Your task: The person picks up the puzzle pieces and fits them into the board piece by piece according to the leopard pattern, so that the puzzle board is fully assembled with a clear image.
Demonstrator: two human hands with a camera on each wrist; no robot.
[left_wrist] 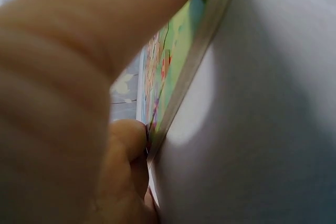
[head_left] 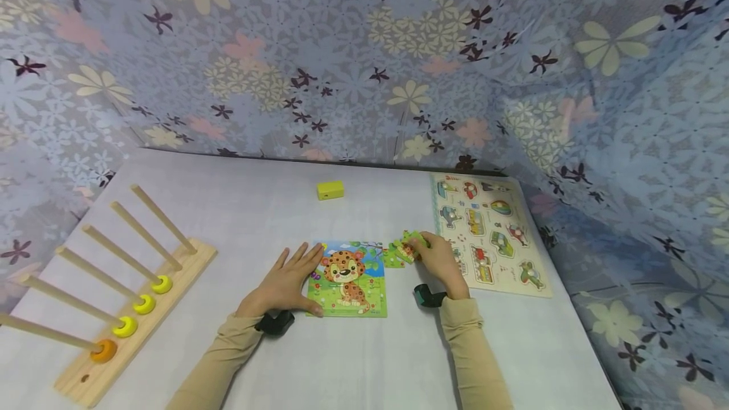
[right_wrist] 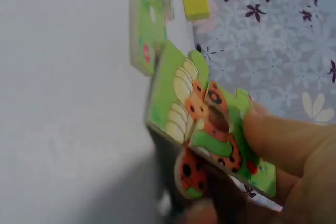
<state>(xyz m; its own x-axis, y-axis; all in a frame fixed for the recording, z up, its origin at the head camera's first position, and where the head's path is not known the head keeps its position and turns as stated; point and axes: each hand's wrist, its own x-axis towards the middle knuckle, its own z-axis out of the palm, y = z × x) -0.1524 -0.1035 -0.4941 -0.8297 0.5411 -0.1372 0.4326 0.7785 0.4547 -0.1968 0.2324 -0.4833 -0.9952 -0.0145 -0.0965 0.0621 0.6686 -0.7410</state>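
A square leopard puzzle (head_left: pixel 347 286) lies flat on the white table. My left hand (head_left: pixel 287 285) rests along its left edge, fingers spread and straight; the left wrist view shows the thumb and a finger against the puzzle board (left_wrist: pixel 173 51). To the right of the puzzle, my right hand (head_left: pixel 441 261) pinches a few joined green jigsaw pieces (right_wrist: pixel 210 129) with orange spotted parts, tilted up. Part of them is hidden by the fingers. Another green piece (head_left: pixel 393 258) lies between the puzzle and the right hand.
A yellow block (head_left: pixel 330 191) sits farther back. At the left stands a wooden peg rack (head_left: pixel 154 315) with slanting rods and several yellow and orange rings. A picture board (head_left: pixel 501 252) with vehicles lies at the right, close beside the right hand.
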